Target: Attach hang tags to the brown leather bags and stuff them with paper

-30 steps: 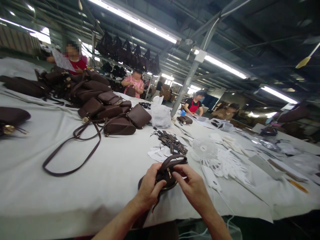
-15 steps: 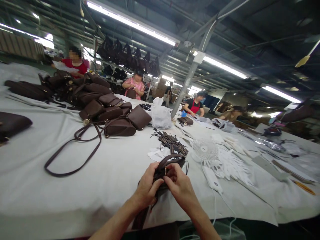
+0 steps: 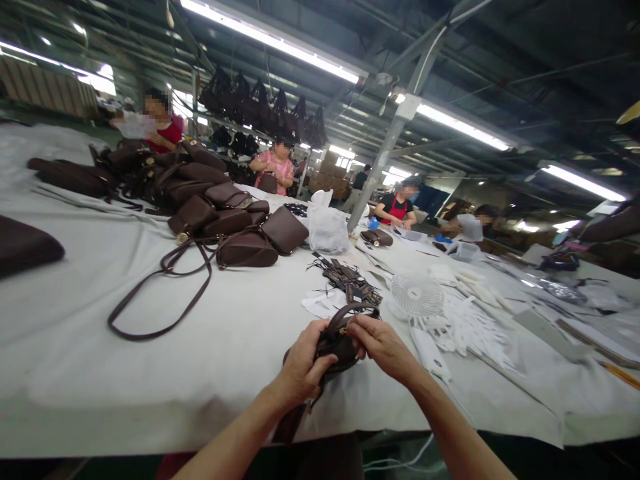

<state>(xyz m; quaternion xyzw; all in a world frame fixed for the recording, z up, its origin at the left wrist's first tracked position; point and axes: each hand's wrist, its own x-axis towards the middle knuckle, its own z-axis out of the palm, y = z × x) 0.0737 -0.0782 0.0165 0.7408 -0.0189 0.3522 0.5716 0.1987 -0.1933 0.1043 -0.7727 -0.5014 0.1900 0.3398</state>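
A small dark brown handbag with a top handle stands near the front edge of the white-covered table. My left hand is wrapped round its left side, thumb on the near face. At the bag's top, beside a small gold metal fitting, my right hand has its fingers pinched together against the bag. Exactly what lies between those fingertips is hidden. A dark strap hangs from the bag towards the table edge. Just beyond the bag lies a pile of black hang tags.
Brown handbags are heaped at the left, one long strap looping forward. Another brown bag lies at the far left. A white fan and white strips lie to the right. A metal post and several co-workers are beyond.
My right hand has shifted right along the bag's top, away from my left hand, its fingers now pinched. The bag has tilted slightly, and the view has swung a little left.
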